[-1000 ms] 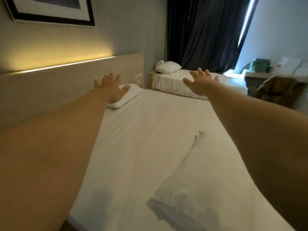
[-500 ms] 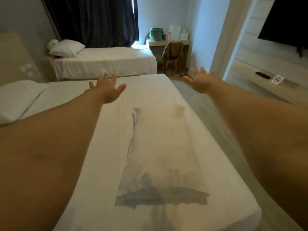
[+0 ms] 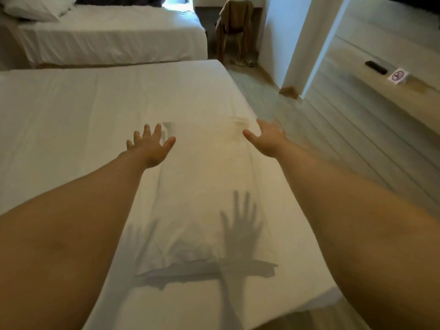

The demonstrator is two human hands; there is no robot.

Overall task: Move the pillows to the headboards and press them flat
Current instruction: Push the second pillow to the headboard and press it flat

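A flat white pillow (image 3: 204, 198) lies lengthwise on the near bed (image 3: 71, 110), close to its right edge. My left hand (image 3: 150, 145) hovers with fingers spread over the pillow's far left corner. My right hand (image 3: 266, 139) is spread over its far right corner. Both hands hold nothing, and their shadows fall on the pillow's near end. Another white pillow (image 3: 35, 8) rests at the head of the far bed (image 3: 114, 36). No headboard is in view.
A chair (image 3: 235, 27) draped with brown cloth stands beyond the foot of the far bed. A white wall corner (image 3: 302, 51) rises at right. A ledge there holds a black remote (image 3: 376, 67) and a small sign (image 3: 398, 76). Wood floor runs beside the bed.
My view swung right, away from the headboard and its pillow, then tipped down. Both hands came off the headboard side and now reach over the far end of the flat pillow.
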